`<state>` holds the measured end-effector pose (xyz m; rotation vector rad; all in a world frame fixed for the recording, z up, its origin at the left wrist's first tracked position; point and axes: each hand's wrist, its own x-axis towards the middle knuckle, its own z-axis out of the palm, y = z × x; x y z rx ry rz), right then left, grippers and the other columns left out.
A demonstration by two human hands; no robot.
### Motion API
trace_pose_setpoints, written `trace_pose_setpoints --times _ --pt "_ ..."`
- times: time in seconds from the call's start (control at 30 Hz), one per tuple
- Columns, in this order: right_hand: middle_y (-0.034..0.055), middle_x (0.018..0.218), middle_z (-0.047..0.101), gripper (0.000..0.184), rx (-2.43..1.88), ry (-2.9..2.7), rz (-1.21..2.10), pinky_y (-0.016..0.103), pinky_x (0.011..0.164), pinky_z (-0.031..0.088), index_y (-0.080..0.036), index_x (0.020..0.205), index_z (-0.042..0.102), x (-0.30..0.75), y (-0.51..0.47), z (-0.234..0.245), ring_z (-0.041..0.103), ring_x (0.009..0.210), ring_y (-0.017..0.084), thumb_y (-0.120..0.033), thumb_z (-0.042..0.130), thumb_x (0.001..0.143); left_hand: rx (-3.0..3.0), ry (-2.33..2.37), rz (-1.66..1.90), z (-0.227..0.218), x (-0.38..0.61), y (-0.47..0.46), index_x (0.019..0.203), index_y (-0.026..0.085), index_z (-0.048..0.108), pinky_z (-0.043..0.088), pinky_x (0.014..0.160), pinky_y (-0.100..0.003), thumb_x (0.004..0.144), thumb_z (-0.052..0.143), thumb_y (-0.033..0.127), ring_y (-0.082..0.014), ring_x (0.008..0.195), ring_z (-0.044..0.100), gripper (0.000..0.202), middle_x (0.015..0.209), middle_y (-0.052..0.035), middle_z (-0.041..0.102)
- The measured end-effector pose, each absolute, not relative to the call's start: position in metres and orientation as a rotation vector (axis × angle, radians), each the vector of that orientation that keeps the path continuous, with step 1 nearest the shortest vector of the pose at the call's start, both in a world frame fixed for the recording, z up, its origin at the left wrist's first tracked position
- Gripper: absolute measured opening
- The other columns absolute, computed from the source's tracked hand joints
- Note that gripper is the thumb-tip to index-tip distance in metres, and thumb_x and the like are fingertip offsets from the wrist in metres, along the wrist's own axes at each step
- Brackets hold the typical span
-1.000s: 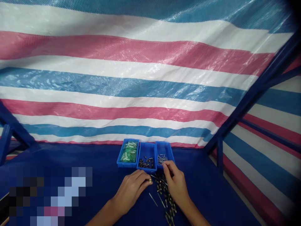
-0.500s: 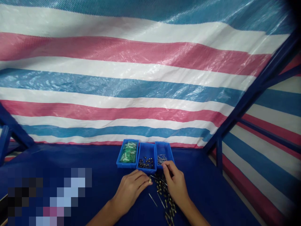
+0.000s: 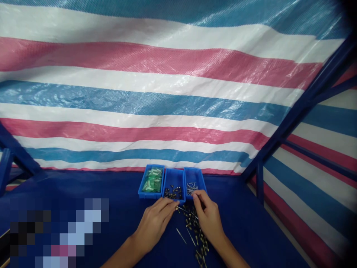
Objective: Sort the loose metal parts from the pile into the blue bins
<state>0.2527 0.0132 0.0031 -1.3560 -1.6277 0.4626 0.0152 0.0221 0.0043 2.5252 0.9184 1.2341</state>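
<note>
**Q:** Which hand is nearest the item at the fingers?

**A:** The left hand (image 3: 153, 227). A slim steel needle with a small brass hub (image 3: 185, 212) lies directly at its fingers (image 3: 173, 203), hub at the tips. Its long axis runs rightward and slightly downward, toward the right hand (image 3: 209, 219).

**Q:** State of the fingers?

**A:** Left: drawn narrow around the hub; a firm hold cannot be confirmed. Right: thumb and forefinger narrow, at the front of the right-hand bin; whether they hold anything cannot be determined.

**Q:** Surroundings, working outward?

**A:** Beneath and ahead of the right hand, a loose pile of dark-hubbed steel needles (image 3: 193, 227) lies on the blue desk (image 3: 245, 238). Beyond the fingers stand three blue plastic bins: one of green-capped needles (image 3: 152, 192), one of dark hubs (image 3: 173, 182), and one of bare steel needles (image 3: 195, 175). Farther off hangs a pink, white and blue striped tarpaulin (image 3: 139, 104).

**Q:** Change from the earlier frame?

**A:** The left fingers and hub now sit closer to the middle bin's front rim. The right hand shows almost no change.
</note>
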Motion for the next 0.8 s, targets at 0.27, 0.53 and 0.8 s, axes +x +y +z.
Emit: trace_pose_setpoints --times 0.27,0.53,0.8 --pt "-0.0018 0.082 0.068 0.032 -1.346 -1.625 0.479 0.022 0.066 0.045 -0.023 0.104 0.068 0.251 0.013 0.002 0.061 0.065 0.014 -0.045 0.047 0.112 2.512 0.932 1.095 0.004 0.016 0.020 0.124 0.023 0.072 0.061 0.089 -0.032 0.111 0.054 0.018 -0.0201 0.098 0.072 0.023 0.109 -0.0053 0.074" --pt "-0.0021 0.081 0.067 0.031 -1.341 -1.621 0.473 0.023 0.065 0.045 -0.023 0.104 0.068 0.252 0.015 0.002 0.061 0.065 0.014 -0.045 0.047 0.111 2.637 0.904 0.624 0.015 0.017 0.015 0.139 0.031 0.067 0.061 0.089 -0.035 0.105 0.068 0.023 -0.0249 0.108 0.069 0.034 0.117 -0.0046 0.067" --pt "-0.0015 0.082 0.068 0.032 -1.338 -1.628 0.474 0.023 0.065 0.045 -0.023 0.104 0.069 0.251 0.015 -0.001 0.061 0.065 0.014 -0.045 0.046 0.111 2.673 0.903 0.521 0.017 0.021 0.015 0.121 0.024 0.072 0.060 0.087 -0.034 0.104 0.067 0.015 -0.0256 0.108 0.069 0.020 0.116 -0.0059 0.068"
